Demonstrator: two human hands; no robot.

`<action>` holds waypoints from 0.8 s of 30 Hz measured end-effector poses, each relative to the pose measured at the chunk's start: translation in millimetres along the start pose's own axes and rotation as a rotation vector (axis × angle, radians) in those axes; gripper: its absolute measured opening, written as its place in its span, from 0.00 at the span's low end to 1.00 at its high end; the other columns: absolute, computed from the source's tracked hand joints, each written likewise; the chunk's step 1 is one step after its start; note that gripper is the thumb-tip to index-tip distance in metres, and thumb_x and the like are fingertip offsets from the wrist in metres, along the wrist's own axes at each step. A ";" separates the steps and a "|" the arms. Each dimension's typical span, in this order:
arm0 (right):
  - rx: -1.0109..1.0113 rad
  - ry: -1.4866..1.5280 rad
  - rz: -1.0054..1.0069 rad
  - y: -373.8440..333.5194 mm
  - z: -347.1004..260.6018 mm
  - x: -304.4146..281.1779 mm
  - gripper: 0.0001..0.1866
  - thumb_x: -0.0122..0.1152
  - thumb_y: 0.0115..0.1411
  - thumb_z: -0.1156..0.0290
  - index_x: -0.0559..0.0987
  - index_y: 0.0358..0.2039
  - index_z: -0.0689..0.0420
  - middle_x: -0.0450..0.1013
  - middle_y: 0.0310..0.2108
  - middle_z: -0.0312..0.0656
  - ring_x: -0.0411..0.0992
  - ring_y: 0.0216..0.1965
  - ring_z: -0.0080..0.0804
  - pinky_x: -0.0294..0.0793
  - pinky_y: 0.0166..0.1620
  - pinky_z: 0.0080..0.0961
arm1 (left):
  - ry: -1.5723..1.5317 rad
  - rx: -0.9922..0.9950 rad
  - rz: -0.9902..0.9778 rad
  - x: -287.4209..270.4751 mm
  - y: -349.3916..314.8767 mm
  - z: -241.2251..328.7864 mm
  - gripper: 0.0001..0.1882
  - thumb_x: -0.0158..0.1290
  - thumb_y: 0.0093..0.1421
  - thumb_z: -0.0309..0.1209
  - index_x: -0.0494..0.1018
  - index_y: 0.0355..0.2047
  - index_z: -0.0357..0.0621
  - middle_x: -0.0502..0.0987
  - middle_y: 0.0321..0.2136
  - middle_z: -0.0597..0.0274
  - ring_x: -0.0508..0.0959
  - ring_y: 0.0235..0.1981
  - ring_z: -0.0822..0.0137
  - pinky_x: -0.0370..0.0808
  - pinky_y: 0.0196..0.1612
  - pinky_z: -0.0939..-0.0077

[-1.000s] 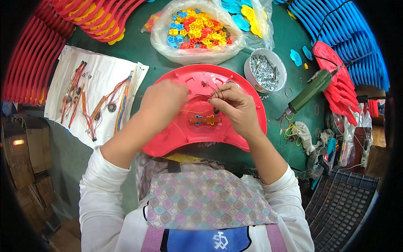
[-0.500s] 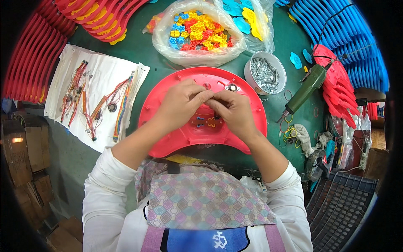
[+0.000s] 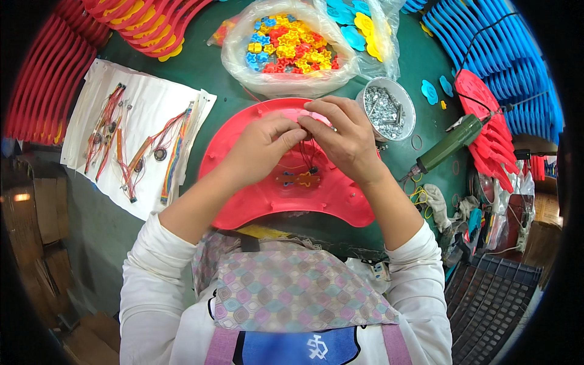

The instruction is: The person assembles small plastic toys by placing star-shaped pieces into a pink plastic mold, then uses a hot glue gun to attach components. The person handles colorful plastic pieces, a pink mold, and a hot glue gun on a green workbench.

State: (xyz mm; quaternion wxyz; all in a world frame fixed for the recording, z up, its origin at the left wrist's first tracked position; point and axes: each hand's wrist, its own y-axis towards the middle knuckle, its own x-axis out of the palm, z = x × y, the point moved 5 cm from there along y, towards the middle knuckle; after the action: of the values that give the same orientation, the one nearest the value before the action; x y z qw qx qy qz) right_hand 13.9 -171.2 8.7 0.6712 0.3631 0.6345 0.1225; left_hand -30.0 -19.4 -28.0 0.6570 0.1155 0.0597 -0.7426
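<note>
A red, crescent-shaped plastic panel (image 3: 243,204) lies in front of me with its inner side up. My left hand (image 3: 263,147) and my right hand (image 3: 345,137) meet above its upper middle, fingertips pinched almost together. Thin dark wires (image 3: 309,149) hang from between them toward a small dark part (image 3: 313,170) on the panel. The wire ends are hidden by my fingers. Just below, an orange-brown strip (image 3: 297,179) spans star-shaped and other small cut-outs showing blue and yellow.
White paper (image 3: 100,182) with wired speakers and strips lies left. Behind the panel stands a bag (image 3: 237,70) of star-shaped pieces. A tub of screws (image 3: 386,109) and a green electric screwdriver (image 3: 450,143) are to the right. Red and blue plastic stacks (image 3: 517,67) edge the table.
My right hand has risen slightly, and its fingers have lifted and spread somewhat. Dark wires now show below the fingertips. The panel has turned slightly, and the screwdriver has swung a little.
</note>
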 end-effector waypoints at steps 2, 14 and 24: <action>0.024 0.033 -0.025 2.2 -0.8 2.4 0.14 0.66 0.47 0.76 0.80 0.38 0.55 0.76 0.44 0.39 0.76 0.45 0.39 0.76 0.46 0.36 | 0.143 0.171 0.057 -4.7 -5.0 2.4 0.11 0.52 0.68 0.31 0.77 0.42 0.35 0.80 0.35 0.56 0.81 0.37 0.59 0.75 0.47 0.68; 0.480 0.649 -0.072 -1.5 -9.1 24.0 0.13 0.65 0.52 0.83 0.81 0.39 0.58 0.78 0.33 0.43 0.79 0.35 0.39 0.78 0.40 0.31 | 0.542 0.185 0.240 -14.1 -20.1 1.3 0.09 0.59 0.61 0.31 0.78 0.40 0.42 0.81 0.31 0.53 0.82 0.32 0.52 0.78 0.36 0.62; 0.167 0.276 -0.238 4.4 -9.5 52.3 0.05 0.62 0.52 0.75 0.78 0.32 0.55 0.70 0.33 0.39 0.72 0.37 0.39 0.74 0.37 0.37 | 1.036 0.120 0.250 -10.4 -32.9 9.3 0.22 0.72 0.42 0.37 0.77 0.35 0.44 0.71 0.40 0.58 0.71 0.44 0.57 0.71 0.45 0.62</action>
State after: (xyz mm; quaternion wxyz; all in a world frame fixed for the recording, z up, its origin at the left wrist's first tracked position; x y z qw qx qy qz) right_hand 14.8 -132.2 -27.7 0.5551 0.3196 0.7670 0.0379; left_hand -62.3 -7.4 -18.5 0.6172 0.5104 0.3191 -0.5067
